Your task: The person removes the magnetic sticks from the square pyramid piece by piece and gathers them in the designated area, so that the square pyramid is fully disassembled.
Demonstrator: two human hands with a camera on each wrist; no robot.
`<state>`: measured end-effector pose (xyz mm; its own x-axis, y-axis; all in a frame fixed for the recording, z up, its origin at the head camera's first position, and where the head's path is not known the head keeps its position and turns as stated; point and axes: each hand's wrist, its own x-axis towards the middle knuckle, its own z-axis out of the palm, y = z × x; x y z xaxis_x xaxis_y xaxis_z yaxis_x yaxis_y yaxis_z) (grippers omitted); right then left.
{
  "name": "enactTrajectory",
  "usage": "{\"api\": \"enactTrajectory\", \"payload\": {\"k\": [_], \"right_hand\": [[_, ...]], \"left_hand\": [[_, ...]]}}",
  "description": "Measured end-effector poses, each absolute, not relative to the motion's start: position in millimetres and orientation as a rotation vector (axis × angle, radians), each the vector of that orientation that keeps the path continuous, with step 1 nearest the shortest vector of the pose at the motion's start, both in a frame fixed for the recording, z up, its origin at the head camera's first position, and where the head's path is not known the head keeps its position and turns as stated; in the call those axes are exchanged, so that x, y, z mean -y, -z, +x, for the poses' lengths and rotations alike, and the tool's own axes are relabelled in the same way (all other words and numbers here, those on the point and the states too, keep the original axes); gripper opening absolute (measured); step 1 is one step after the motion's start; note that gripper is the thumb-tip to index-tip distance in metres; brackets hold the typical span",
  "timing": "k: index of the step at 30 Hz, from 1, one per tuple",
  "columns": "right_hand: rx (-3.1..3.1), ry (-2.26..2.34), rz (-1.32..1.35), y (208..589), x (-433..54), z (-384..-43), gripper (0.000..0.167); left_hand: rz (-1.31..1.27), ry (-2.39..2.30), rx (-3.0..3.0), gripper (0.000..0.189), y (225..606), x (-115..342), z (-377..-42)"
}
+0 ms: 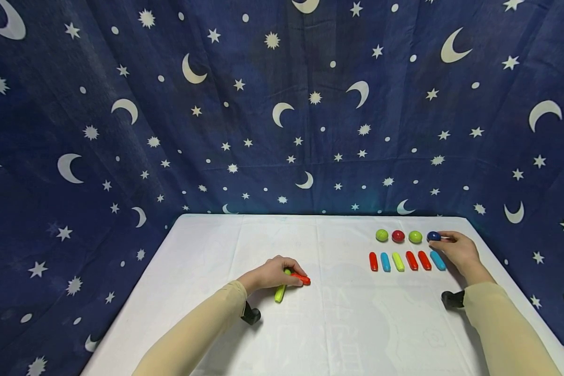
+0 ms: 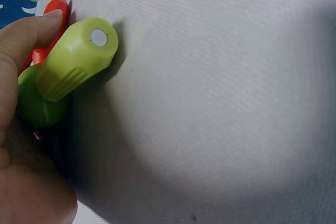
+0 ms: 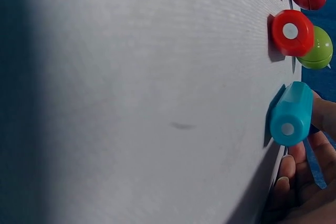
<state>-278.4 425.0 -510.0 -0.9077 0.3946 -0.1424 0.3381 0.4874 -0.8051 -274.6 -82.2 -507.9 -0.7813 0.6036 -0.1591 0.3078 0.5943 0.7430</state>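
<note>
On the left half of the table my left hand [image 1: 273,272] grips a small cluster of toy pieces. Thumb and fingers lie along a red stick [image 1: 303,279]. A yellow-green stick [image 1: 280,294] slants toward me, its end set against a green ball [image 2: 43,107] that the hand partly hides in the head view. At the far right my right hand [image 1: 461,251] pinches a dark blue ball [image 1: 433,236] at the end of the ball row. Just below it lies a blue stick [image 1: 437,260], close by the fingers in the right wrist view.
Left of the blue ball stand a green ball [image 1: 415,237], a red ball [image 1: 398,236] and another green ball [image 1: 382,235]. Nearer me runs a row of several sticks, including a yellow-green stick [image 1: 398,261]. A starry dark blue cloth [image 1: 263,172] hangs behind the white table [image 1: 338,324].
</note>
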Motion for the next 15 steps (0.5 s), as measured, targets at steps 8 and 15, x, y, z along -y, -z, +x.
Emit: {"api": "enactTrajectory", "payload": {"k": [8, 15], "right_hand": [[2.636, -1.456, -0.695, 511.4, -431.1, -277.1, 0.073], [2.523, -1.390, -0.674, 500.4, -432.6, -271.4, 0.070]], "left_hand": [[0.734, -1.030, -2.422, 0.016, 508.9, 80.9, -274.5], [0.740, -0.982, -2.462, 0.018, 505.0, 80.4, -274.6]]}}
